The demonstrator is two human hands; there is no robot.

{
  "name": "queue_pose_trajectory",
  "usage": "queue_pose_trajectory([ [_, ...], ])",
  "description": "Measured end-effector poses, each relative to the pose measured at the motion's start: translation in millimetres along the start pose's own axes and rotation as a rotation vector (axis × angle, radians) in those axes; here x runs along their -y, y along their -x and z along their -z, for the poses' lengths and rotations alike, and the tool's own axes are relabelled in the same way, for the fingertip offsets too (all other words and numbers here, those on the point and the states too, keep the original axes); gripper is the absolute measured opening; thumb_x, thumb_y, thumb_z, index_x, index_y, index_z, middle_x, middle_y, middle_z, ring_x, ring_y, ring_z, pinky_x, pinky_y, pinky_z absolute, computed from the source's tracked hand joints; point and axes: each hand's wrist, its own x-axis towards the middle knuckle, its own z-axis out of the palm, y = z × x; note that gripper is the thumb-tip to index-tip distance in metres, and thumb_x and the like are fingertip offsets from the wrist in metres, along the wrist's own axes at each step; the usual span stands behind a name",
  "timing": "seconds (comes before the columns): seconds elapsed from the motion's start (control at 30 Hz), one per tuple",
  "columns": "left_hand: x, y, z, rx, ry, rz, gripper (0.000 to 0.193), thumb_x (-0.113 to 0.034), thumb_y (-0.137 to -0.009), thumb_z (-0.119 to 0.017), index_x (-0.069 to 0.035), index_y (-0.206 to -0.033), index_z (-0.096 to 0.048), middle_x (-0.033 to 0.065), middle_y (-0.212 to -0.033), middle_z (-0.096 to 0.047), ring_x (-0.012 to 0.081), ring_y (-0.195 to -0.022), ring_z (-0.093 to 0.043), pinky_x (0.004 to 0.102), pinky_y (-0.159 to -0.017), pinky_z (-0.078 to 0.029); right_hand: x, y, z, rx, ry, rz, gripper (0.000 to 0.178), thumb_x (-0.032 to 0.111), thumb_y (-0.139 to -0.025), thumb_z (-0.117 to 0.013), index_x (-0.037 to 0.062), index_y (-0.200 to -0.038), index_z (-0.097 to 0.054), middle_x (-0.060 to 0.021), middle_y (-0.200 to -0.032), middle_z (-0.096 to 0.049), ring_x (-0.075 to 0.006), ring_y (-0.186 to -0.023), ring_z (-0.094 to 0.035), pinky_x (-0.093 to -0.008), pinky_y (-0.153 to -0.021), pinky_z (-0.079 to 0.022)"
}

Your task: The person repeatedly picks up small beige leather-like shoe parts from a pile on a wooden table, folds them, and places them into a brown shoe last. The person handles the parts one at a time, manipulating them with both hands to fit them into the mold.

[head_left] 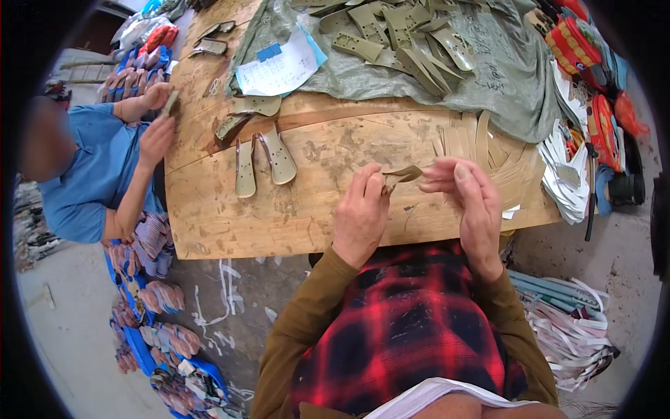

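Observation:
Over the table's near edge, my left hand (pixel 359 222) pinches a thin, curved olive-tan piece (pixel 405 173), seen nearly edge-on. My right hand (pixel 477 209) is beside the piece's right end, its fingers stretched out and thumb apart; whether the fingertips touch it is hard to tell. Left of my hands, two olive insole-shaped pieces with small holes (pixel 279 159) lie side by side on the wooden table (pixel 349 143). Just beyond them are a couple more such pieces (pixel 258 105), one overlapping another.
Farther back, many similar pieces (pixel 398 35) are heaped on a green woven sheet (pixel 342 87) with a paper (pixel 279 70). Tan strips (pixel 481 143) and white strips (pixel 565 174) lie at right. On the left, a co-worker in blue (pixel 105 153) handles a piece near bundled parts (pixel 164 297).

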Motion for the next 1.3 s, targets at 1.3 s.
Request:
queue_pose_trajectory([
  [1.3, 79.3, -25.2, 92.9, -0.234, -0.578, 0.043, 0.032, -0.009, -0.092, -0.061, -0.001, -0.122, -0.060, 0.0191, -0.133, -0.055, 0.0345, -0.121, -0.053, 0.0417, -0.100, -0.042, -39.7, 6.2, 115.5, -0.038, 1.164, 0.536, 0.017, 0.010, -0.076, -0.073, 0.0052, -0.086, -0.060, -0.0089, -0.090, -0.057, -0.0298, -0.087, -0.054, -0.0395, -0.077, -0.043],
])
